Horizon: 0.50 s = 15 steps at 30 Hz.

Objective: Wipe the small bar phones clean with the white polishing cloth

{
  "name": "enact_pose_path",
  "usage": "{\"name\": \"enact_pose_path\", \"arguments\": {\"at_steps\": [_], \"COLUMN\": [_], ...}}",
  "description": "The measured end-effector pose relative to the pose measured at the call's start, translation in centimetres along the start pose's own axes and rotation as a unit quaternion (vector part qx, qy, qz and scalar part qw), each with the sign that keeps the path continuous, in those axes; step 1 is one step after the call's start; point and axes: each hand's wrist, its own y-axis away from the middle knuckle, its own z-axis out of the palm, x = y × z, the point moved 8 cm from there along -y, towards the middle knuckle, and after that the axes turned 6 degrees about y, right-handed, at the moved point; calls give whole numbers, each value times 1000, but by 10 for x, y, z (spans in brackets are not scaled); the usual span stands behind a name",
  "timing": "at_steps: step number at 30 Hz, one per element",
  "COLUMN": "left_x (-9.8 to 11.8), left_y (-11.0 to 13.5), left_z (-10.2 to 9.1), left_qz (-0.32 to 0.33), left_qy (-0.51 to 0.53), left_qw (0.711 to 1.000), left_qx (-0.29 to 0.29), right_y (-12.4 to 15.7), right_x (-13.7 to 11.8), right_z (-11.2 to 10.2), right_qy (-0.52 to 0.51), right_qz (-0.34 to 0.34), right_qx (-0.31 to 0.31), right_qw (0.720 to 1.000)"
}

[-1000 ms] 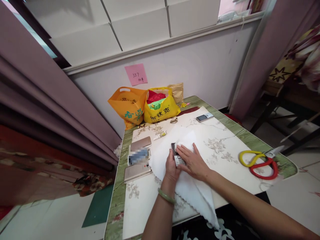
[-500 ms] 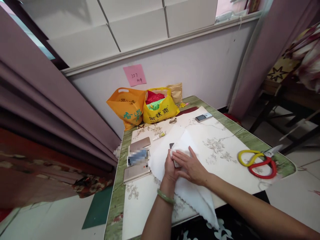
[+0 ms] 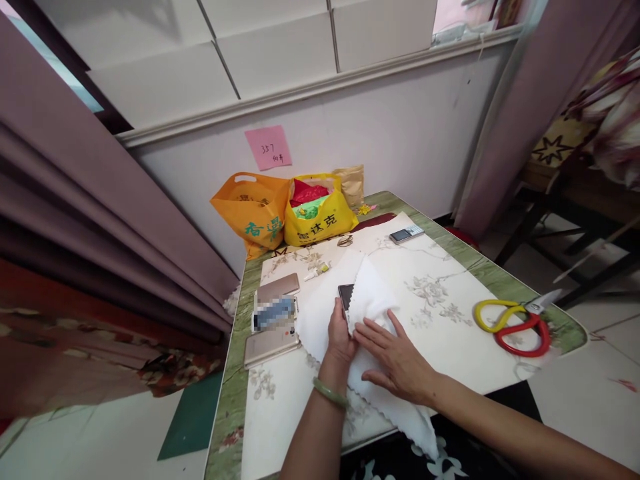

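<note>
A dark-screened mobile phone [image 3: 345, 295] lies tilted in my left hand [image 3: 341, 337], whose fingers and thumb close around its lower edge. A white cloth with a scalloped edge [image 3: 374, 285] is draped over the right part of the phone and spreads under both hands toward the table's front edge. My right hand [image 3: 403, 367] rests on the cloth beside the phone, palm down, fingers stretched and thumb apart. Most of the phone's lower half is hidden by cloth and fingers.
Several phones, one a gold phone [image 3: 273, 347], lie at left. A small tube [image 3: 317, 271] sits behind the cloth, with a keypad phone [image 3: 407, 234] further right. Scissors [image 3: 513, 327] lie near the right edge. An orange bag [image 3: 255, 213] and yellow bag [image 3: 320, 223] stand at the back.
My right hand has slid right and toward me, off the phone's face. The cloth has moved with it, showing more of the phone's dark screen. My left hand keeps its hold.
</note>
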Motion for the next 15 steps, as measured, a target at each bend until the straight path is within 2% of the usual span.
{"name": "enact_pose_path", "arguments": {"at_steps": [2,5,8,11,15], "left_x": [-2,4,7,4,2], "left_y": [1,1,0,-2,-3], "left_z": [-3,-10,-6,-1,-3], "left_qz": [-11,36,68,48,29], "left_qy": [-2,0,10,7,7], "left_qw": [1000,998,998,999,1000], "left_qx": [11,46,15,-13,1], "right_y": [-14,-44,-62,-56,-20], "right_x": [5,23,45,51,27], "right_z": [-1,-1,-2,-2,-3], "right_qy": [-5,-5,5,28,45], "right_qz": [3,41,105,136,99], "right_qx": [-2,-1,5,15,26], "right_qw": [1000,999,994,990,994]}}
